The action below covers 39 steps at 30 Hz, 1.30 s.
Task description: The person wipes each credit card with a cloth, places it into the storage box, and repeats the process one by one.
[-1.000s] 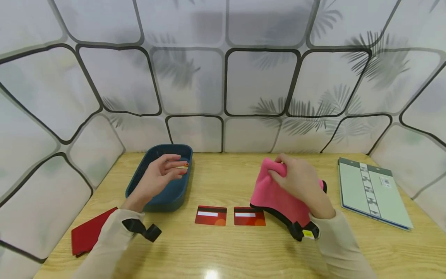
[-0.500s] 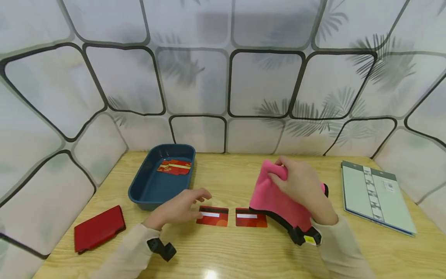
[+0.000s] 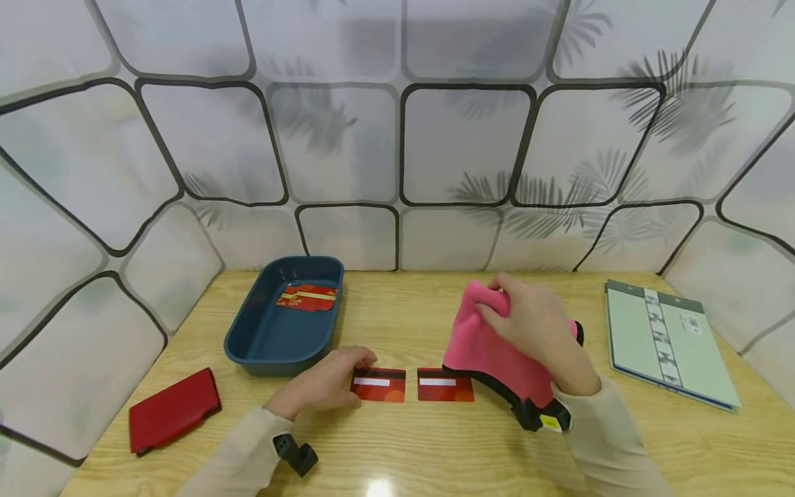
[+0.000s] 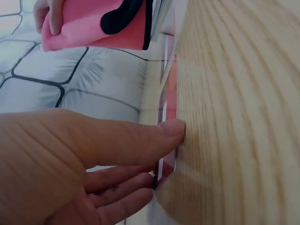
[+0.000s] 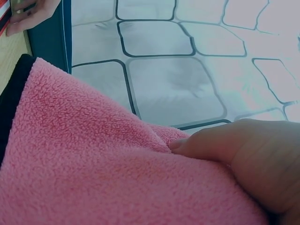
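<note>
Two red bank cards lie side by side on the table, each with a black stripe and a white strip. My left hand (image 3: 329, 379) is at the left end of the left bank card (image 3: 385, 388), thumb (image 4: 171, 129) at its near edge and fingers at the far side, gripping it at the tabletop. The right bank card (image 3: 439, 388) is partly under the cloth's overhanging edge. A bunched pink fleecy cloth (image 3: 491, 348) with black edging is pinched up by my right hand (image 3: 534, 314) between thumb and fingers.
A blue tray (image 3: 273, 338) holding several red-and-gold cards (image 3: 308, 297) stands at the back left. The red wallet-like case (image 3: 174, 409) lies at the front left. Pale green folders (image 3: 667, 342) lie at the right. A patterned curtain closes off the table's back and sides.
My left hand has come from above the blue tray, toward me and to the right, down to the left bank card. My right hand keeps its hold on the pink cloth.
</note>
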{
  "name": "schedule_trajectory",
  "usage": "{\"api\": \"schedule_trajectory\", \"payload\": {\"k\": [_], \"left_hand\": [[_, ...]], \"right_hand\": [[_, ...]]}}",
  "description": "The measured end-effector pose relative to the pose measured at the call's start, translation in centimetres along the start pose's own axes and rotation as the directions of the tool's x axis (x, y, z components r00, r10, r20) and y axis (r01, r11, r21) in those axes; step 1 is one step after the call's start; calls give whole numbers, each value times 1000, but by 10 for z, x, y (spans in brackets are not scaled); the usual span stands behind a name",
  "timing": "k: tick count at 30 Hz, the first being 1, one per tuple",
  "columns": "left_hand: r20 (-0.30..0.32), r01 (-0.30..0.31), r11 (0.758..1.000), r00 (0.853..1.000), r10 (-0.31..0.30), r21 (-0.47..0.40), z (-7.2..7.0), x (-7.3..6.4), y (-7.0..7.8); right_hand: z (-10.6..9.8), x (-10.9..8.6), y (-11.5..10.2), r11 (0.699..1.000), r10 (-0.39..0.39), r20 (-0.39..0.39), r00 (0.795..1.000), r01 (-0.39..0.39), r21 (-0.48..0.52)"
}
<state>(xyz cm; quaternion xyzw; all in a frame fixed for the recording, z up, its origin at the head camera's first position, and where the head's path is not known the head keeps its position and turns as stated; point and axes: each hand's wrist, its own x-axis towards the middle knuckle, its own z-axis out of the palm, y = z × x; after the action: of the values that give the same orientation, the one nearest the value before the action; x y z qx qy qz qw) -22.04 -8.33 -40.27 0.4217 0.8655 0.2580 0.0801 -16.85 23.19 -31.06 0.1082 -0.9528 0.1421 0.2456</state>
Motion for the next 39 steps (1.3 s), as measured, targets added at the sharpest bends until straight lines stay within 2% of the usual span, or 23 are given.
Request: {"api": "schedule_trajectory", "payload": {"k": [4,10,20,26,30,34,39], "left_hand": [[-24,22,997,999,-23,-75,4,0,-7],[-38,61,980,997,-70,-189,8,0,-16],[-43,-3,944,999,-12,-329,10,-1,-21],[-57,31,923,997,-57,-385,12,-1,-24],[-74,64,878,991,-112,-474,17,1,-26],[-95,99,813,978,-186,-573,21,3,-23],[-124,113,692,951,-283,-713,24,7,-14]], "right_hand": [[0,1,-1,1000,5,3,1000,-5,3],[1,0,-2,1000,12,7,1000,-12,3],[2,1,0,999,38,44,998,-39,6],[0,1,0,998,57,51,997,-57,-1],[-1,1,1,998,66,49,997,-66,-1],[-2,1,2,998,60,44,997,-60,5],[-2,1,2,999,48,23,999,-48,-3]]}}
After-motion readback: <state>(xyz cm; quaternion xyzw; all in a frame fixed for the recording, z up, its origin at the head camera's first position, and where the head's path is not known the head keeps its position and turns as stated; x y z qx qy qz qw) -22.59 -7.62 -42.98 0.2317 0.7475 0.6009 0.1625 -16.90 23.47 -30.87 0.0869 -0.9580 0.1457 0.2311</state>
